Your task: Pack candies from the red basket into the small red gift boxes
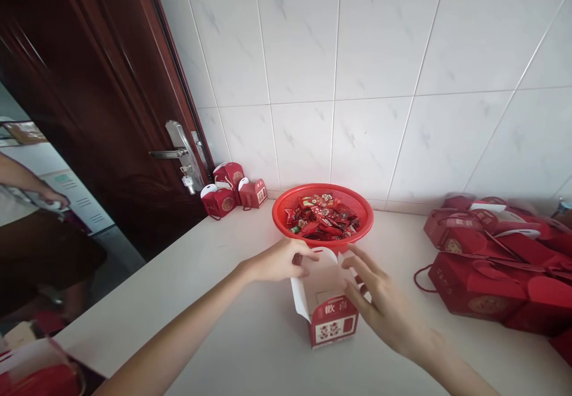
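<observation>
A red and white gift box (333,324) stands upright on the white table (210,324), its top flaps raised and its white inside showing. My left hand (286,260) is at the box's far left edge, fingers apart around the flap there. On the right side my right hand (373,295) touches the other flap, with its fingers spread. Just behind the box sits a red plastic basket (277,212) holding wrapped red sweets (324,217). What lies at the bottom of the box cannot be made out.
Several closed red boxes (478,283) are piled at the right. Three small boxes (227,187) stand at the back left by the dark wooden door (111,86). A person (31,205) is beyond the door. A tiled wall (379,39) rises behind the table.
</observation>
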Available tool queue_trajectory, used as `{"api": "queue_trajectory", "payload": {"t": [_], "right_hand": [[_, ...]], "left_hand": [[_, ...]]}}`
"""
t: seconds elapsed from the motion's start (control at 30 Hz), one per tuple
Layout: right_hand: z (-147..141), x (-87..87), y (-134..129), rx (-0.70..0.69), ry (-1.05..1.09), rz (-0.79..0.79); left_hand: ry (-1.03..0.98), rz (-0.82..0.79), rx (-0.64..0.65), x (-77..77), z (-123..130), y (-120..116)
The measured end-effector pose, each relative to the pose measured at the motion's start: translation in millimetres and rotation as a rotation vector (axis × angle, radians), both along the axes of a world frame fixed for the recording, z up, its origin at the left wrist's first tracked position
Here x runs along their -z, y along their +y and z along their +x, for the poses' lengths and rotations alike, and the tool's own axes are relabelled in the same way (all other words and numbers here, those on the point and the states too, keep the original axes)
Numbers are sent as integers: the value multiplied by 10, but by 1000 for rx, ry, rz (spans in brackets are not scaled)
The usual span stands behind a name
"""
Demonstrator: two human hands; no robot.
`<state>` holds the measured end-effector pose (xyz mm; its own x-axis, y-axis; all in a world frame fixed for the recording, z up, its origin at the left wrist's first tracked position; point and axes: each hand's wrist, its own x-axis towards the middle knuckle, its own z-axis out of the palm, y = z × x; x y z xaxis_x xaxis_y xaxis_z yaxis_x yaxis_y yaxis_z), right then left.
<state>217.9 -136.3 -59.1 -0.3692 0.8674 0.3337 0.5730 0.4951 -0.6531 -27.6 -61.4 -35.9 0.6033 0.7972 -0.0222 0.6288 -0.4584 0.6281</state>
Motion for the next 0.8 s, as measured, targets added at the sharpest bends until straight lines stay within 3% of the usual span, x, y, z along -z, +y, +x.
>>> {"api": "queue_trajectory", "payload": {"t": [0.17,0.3,0.4,0.5,0.6,0.67,0.8], "right_hand": [[121,365,49,154,245,-163],[135,581,-17,194,410,-194],[135,580,-64,192,426,-188],[162,498,-85,169,428,-105],[208,420,-106,141,479,-61],[234,386,-123,145,515,-62],[249,385,-127,176,569,-79]], "left_hand": [[-162,-105,29,192,-161,123],[-253,-162,36,274,-217,122],[-274,-157,87,186,-220,92],[-308,-62,98,-6,-242,146],[-209,129,-15,-199,-305,380],[12,248,-150,-273,-343,639],[234,250,-244,-220,-307,1222]]}}
